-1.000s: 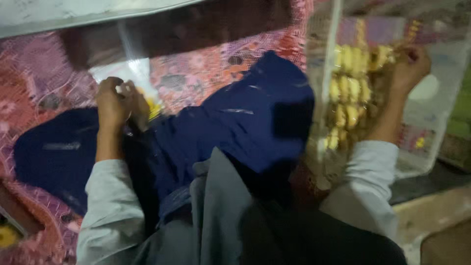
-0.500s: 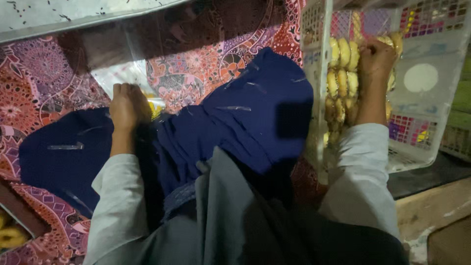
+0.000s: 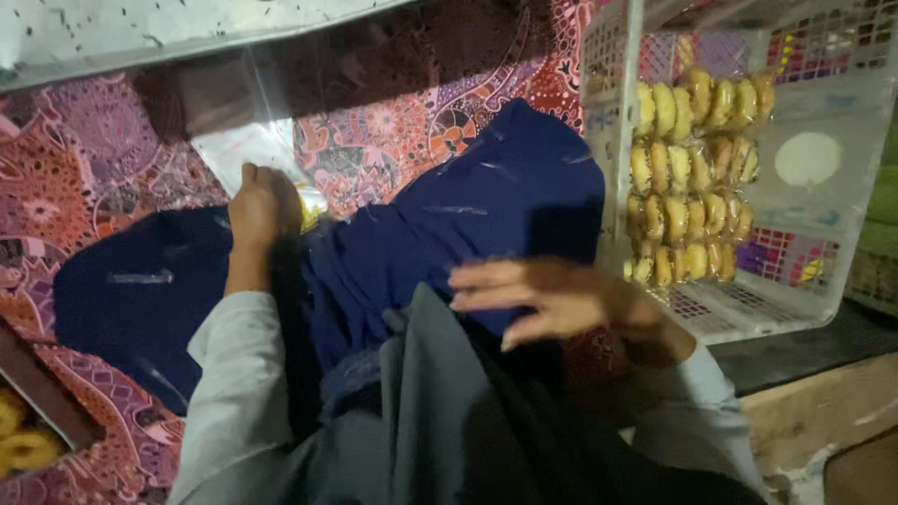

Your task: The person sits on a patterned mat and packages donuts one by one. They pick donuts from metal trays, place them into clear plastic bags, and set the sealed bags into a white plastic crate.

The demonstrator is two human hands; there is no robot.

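A patterned cloth [image 3: 84, 178] in reds, purples and pinks covers the surface, and a pale, speckled ledge [image 3: 168, 28] runs along the top edge of the view. The room is dim, with deep shadow under that ledge. The person's lap, draped in dark blue fabric [image 3: 486, 206], fills the middle of the scene, with a grey garment [image 3: 440, 411] lower down. The left hand [image 3: 260, 208] rests at the far edge of the blue fabric, knuckles up and fingers curled downward; it touches a clear plastic bag [image 3: 245, 140] that lies on the cloth, with something yellow [image 3: 311, 204] showing just beside the fingers. Whether the fingers pinch the bag or merely press on it cannot be told, since they are tucked under. The right hand [image 3: 552, 297] hovers over the lap, palm down, fingers spread and stretched toward the left, holding nothing. To the right, a white plastic crate [image 3: 795, 290] with a lattice wall stands on a dark ledge, tilted toward the camera. Inside it lie rows of round yellow biscuits [image 3: 697, 178] wrapped in clear packets, stacked in several tiers, well apart from the right hand. At the lower left corner, more yellow rings [image 3: 23, 440] sit in a dark tray [image 3: 42, 393] partly out of view.
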